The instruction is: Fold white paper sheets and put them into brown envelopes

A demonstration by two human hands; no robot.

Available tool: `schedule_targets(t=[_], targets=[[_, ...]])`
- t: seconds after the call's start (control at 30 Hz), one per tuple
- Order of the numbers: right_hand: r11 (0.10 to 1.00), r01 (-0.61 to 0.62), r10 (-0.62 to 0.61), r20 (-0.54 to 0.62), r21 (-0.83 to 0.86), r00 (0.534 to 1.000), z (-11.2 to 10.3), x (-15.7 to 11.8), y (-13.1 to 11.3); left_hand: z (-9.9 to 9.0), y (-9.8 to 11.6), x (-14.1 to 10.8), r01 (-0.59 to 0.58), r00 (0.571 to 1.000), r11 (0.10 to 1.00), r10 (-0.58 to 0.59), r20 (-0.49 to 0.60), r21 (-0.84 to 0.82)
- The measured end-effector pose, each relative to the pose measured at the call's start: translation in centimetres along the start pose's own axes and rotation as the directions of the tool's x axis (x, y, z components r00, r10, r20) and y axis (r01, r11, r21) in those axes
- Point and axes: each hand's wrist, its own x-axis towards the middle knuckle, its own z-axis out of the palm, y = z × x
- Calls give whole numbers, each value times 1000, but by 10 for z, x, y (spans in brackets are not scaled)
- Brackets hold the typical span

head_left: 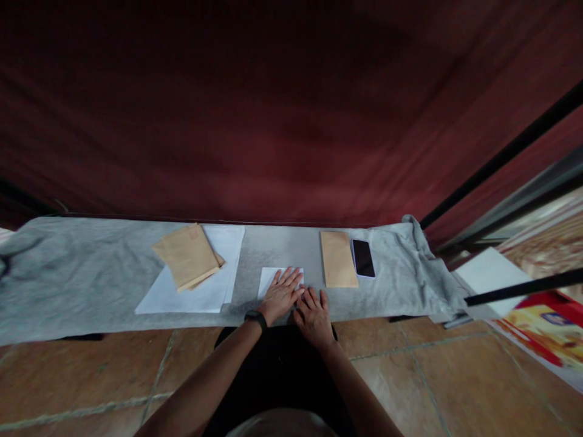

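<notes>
A small white sheet of paper (268, 278), perhaps folded, lies in front of me on the grey cloth. My left hand (281, 294) rests flat across it with the fingers spread, and a dark band circles that wrist. Beside it, at the paper's near right corner, my right hand (314, 315) lies palm down with its fingers apart; its fingertips are close to the left thumb. Both hands cover part of the paper, so its near edge is hidden. To the right is a single brown envelope (339, 260).
Several brown envelopes (187, 252) are piled on larger white sheets (164, 294) at the left. A phone (363, 258) lies right of the single envelope. The grey cloth (282, 243) covers a narrow table against a dark red wall (273, 133). Black bars (510, 145) slant at the right.
</notes>
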Motion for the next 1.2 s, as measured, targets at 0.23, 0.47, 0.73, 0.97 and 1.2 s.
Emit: schedule_targets(t=[0.23,0.47,0.73,0.97,1.2], targets=[[1000,6,-6,-7,2,1000,-1,1,1,7,-2,12,65,998,998,-65,-4,24],[1000,12,-13,-28,-12,1000,0,0,-1,6,-11,2,111,992,990,-106,-65,90],[999,9,-9,4,-38,1000,3,-1,0,-5,-30,-38,229,971,964,-216,-102,135],[998,-2,3,16,-65,1000,1,-1,-1,-7,-37,-61,303,947,943,-281,-153,141],[998,-18,19,11,-61,1000,1,-3,-2,-4,-40,-77,325,928,940,-297,-224,102]])
